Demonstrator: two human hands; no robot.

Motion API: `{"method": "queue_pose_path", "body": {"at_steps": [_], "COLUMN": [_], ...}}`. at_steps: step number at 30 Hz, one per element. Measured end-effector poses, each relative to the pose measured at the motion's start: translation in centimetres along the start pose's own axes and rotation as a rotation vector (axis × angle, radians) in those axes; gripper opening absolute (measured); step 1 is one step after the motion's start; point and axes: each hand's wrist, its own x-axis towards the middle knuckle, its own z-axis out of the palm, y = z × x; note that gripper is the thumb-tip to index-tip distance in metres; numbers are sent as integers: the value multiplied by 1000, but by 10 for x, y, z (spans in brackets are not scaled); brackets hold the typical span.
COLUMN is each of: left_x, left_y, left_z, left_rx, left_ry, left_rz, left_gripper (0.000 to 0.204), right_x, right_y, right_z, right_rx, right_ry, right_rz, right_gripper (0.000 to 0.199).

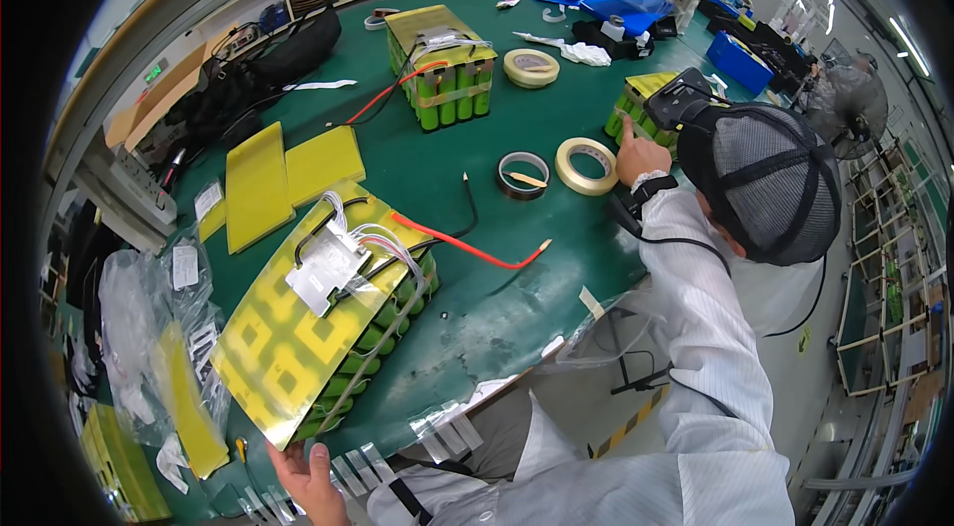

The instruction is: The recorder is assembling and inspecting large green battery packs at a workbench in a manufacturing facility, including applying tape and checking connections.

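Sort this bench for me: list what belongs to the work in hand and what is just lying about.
In hand: pack under its yellow cover, white wires, red lead, left hand holding the pack's near corner.
Lying about: tape roll, loose yellow sheets, far pack, plastic bags.

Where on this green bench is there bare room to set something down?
Bare mat lies right of the near battery pack, below the red wire. A smaller patch sits between the far pack and the tape rolls. The left edge is crowded with yellow sheets and plastic bags.
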Motion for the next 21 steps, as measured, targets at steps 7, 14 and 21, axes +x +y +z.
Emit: {"method": "queue_pose_path", "body": {"at_steps": [7, 14, 21], "left_x": [-2, 6, 7], "left_y": [7, 18, 25], "left_z": [2, 3, -2], "left_rx": [30, -1, 383], "left_ry": [8, 47, -27], "left_rz": [-10, -58, 101], "left_gripper": [65, 75, 82], "right_x": [2, -25, -109], "right_y": [-2, -14, -24], "right_z": [4, -58, -99], "right_rx": [-21, 158, 515], "right_ry": [32, -232, -18], "right_rz": [-28, 35, -101], "right_gripper": [55, 58, 41]}}
